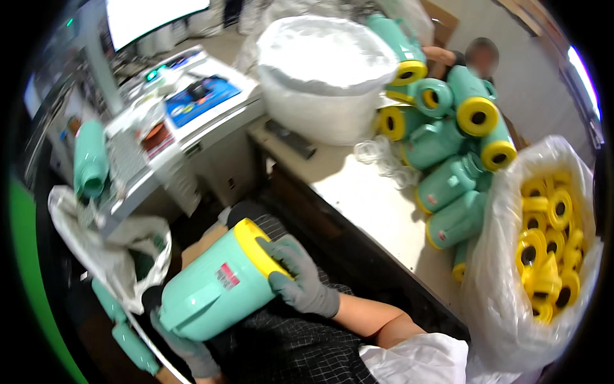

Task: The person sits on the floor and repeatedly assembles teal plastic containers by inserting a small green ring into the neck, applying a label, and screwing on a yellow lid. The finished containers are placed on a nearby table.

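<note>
I am remotely finding the green jug (208,281) between right hand (299,275), clamped on its yellow rim (251,242), and left hand (188,349), grip unclear, and judging it light, stiff, best held at both ends.

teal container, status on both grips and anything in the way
Right grip on yellow ring; left grip at opposite end. Teal container tilted over lap. Nothing visibly in the way.

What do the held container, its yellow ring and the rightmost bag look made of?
Container: probably rigid plastic, semi-glossy, given soft highlights. Yellow ring: likely smooth plastic too, judging by its even colour. Bag: apparently thin, shiny plastic film; it looks translucent and crinkled.
</note>
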### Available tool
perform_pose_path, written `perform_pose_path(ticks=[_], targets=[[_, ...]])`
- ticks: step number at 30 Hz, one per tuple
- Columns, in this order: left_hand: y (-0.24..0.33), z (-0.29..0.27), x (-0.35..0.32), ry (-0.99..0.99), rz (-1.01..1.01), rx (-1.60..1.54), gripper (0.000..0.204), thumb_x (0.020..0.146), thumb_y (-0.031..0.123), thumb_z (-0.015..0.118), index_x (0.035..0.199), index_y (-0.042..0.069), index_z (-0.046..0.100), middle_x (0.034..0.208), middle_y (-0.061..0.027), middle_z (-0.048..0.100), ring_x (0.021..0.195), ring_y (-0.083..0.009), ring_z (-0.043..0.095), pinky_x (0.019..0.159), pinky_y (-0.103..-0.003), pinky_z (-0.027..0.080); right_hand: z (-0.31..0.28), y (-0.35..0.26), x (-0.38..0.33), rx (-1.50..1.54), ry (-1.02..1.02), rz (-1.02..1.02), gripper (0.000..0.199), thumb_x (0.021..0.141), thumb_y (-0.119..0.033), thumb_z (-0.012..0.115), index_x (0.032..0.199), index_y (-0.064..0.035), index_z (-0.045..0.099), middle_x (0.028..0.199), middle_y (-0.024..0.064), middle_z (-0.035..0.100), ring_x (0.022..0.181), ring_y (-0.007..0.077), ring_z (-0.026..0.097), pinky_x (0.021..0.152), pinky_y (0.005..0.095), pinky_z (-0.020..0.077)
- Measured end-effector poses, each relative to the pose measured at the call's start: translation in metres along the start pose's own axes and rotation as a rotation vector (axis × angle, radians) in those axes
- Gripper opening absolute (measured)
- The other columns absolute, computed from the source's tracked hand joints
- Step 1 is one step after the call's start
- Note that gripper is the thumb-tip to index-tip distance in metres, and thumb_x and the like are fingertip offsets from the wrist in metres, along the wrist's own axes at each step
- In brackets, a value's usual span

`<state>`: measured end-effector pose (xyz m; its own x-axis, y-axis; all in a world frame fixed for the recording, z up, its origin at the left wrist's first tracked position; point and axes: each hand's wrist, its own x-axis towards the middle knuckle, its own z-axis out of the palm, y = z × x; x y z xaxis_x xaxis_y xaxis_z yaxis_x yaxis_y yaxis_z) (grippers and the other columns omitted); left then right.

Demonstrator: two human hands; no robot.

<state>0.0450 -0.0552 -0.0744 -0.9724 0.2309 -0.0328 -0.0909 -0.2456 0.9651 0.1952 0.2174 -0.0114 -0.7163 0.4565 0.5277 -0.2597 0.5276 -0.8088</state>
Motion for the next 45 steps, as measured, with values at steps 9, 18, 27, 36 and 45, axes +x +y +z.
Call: perform_pose_path(ticks=[9,18,27,36,45], targets=[[-0.01,-0.001,0.014,-0.041,0.448,0.246,0.052,0.112,0.033,0.041,0.153,0.0,0.042,0.145,-0.0168,0.055,0.131,-0.0279,0.055,0.112,-0.042,0.046,-0.004,-0.01,-0.012,0.118,0.14,0.156,0.056,0.093,-0.02,0.05,0.142,0.0072,0.052,0.11,0.0107,0.052,0.098,0.0189,0.054,0.09,0.0319,0.0461],[-0.006,0.027,0.024,-0.055,0.037,-0.407,0.034,0.11,0.027,0.046,0.132,0.003,0.056,0.123,-0.0055,0.065,0.117,-0.018,0.061,0.105,-0.037,0.05,-0.049,0.019,-0.002,0.526,0.259,0.336,0.066,0.105,-0.049,0.037,0.151,-0.0023,0.045,0.148,0.0122,0.05,0.135,0.0229,0.048,0.118,0.0392,0.0337],[0.012,0.099,0.015,-0.204,0.08,-0.159,0.027,0.109,0.026,0.047,0.12,0.007,0.063,0.105,-0.007,0.071,0.095,-0.0192,0.071,0.085,-0.034,0.061,-0.069,0.039,0.03,0.706,0.05,0.37,0.1,0.098,-0.082,0.018,0.166,-0.0098,0.02,0.17,0.013,0.027,0.156,0.0286,0.025,0.129,0.0437,0.0112],[-0.038,0.063,0.035,-0.359,0.161,-0.363,0.041,0.11,0.03,0.046,0.14,0.003,0.052,0.133,-0.0105,0.061,0.123,-0.0216,0.061,0.105,-0.038,0.052,-0.072,0.047,-0.017,0.668,0.124,0.353,0.114,0.088,-0.089,0.04,0.167,-0.0104,0.015,0.173,0.0121,0.016,0.155,0.0244,0.028,0.126,0.0458,0.0263],[0.009,0.111,0.017,-0.221,0.152,-0.073,0.049,0.11,0.032,0.044,0.15,0.004,0.042,0.129,-0.0116,0.062,0.107,-0.0189,0.066,0.087,-0.032,0.057,-0.054,0.024,-0.032,0.218,0.371,0.283,0.081,0.091,-0.038,0.073,0.154,0.0009,0.038,0.153,0.0167,0.047,0.14,0.0229,0.046,0.115,0.0405,0.041]])
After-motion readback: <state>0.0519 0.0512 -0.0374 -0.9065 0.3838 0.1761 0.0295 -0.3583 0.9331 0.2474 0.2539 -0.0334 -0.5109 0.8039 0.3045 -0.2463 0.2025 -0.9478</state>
